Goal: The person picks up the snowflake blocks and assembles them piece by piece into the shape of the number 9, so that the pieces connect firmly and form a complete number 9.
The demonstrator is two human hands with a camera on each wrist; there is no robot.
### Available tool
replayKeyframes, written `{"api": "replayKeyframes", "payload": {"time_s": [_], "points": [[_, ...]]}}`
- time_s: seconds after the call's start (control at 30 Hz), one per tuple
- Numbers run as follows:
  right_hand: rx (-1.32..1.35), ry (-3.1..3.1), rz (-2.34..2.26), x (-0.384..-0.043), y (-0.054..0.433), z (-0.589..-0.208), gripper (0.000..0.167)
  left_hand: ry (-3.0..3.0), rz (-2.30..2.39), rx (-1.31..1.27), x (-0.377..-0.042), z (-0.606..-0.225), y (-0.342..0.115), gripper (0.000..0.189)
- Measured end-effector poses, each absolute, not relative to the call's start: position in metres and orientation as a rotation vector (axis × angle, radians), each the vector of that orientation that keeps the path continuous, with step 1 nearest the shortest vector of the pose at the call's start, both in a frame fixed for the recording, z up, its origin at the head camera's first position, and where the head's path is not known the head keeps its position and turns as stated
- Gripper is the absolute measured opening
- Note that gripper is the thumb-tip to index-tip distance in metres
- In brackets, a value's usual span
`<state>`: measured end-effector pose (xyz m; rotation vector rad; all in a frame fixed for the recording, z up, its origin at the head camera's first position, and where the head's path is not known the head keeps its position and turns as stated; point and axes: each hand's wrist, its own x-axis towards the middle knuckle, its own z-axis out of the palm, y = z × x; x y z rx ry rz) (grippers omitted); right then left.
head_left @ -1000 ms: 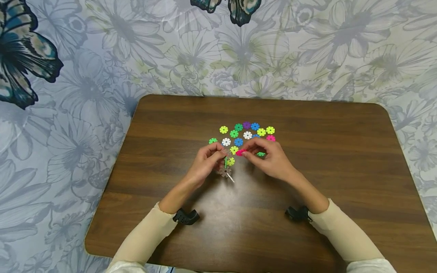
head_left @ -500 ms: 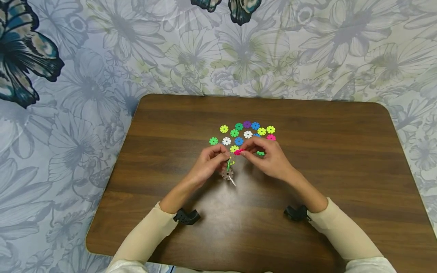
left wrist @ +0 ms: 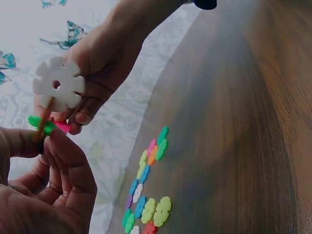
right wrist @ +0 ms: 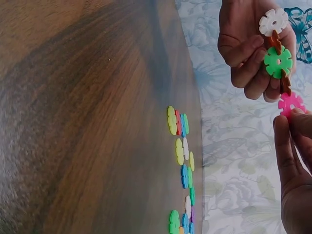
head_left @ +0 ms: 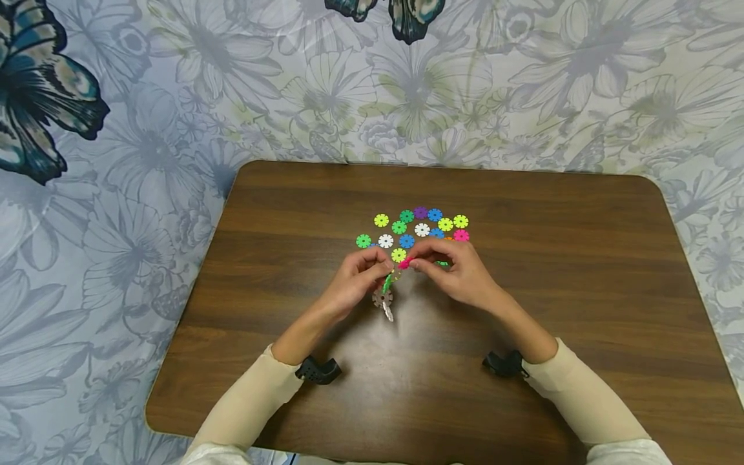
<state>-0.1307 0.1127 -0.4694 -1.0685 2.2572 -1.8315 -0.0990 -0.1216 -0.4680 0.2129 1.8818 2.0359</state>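
The 2 pale sleeves (head_left: 256, 400) are cut off by the bottom of the head view, each with a black wristband (head_left: 317, 370) at its cuff. The brown wood-grained surface (head_left: 569, 258) has rounded far corners and a soft patch of glare in its near middle.

The left grip (head_left: 354, 281) is narrow, fingertips pinching a small disc chain (right wrist: 278, 62) held up over the middle of the surface, nearer than most of the loose discs. The right grip (head_left: 456, 271) is narrow too, pinching a pink disc (right wrist: 290, 103) by its edge at the chain's end. The chain runs from a white disc (right wrist: 274, 22) through brown, green and brown.

Beyond lie loose discs (head_left: 422, 230) in yellow, green, blue, white, purple and pink, spread flat toward the far edge. Farthest off is a grey-white flowered backdrop (head_left: 349, 97); a large teal-and-black butterfly (head_left: 46, 90) is cut off at the left, another at the top.

Fingers cover part of the chain, so exactly which disc the left grip pinches is hard to tell, as is whether pink and brown are slotted or only touching. A green disc (head_left: 442, 263) is mostly hidden by the right grip, and an orange disc shows only as a sliver.
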Motion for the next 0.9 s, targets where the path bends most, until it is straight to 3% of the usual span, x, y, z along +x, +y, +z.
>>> {"api": "replayKeyframes", "payload": {"time_s": [0.6,0.9], "points": [[-1.111,2.294,-1.783,-0.128,0.115,-0.470,0.018,1.871,1.930,0.246,-0.098,-0.464,-0.119,0.019],[-1.214,2.191,-1.863,-0.130,0.111,-0.460,0.023,1.833,1.820,0.276,-0.097,-0.464,-0.119,0.033]]}}
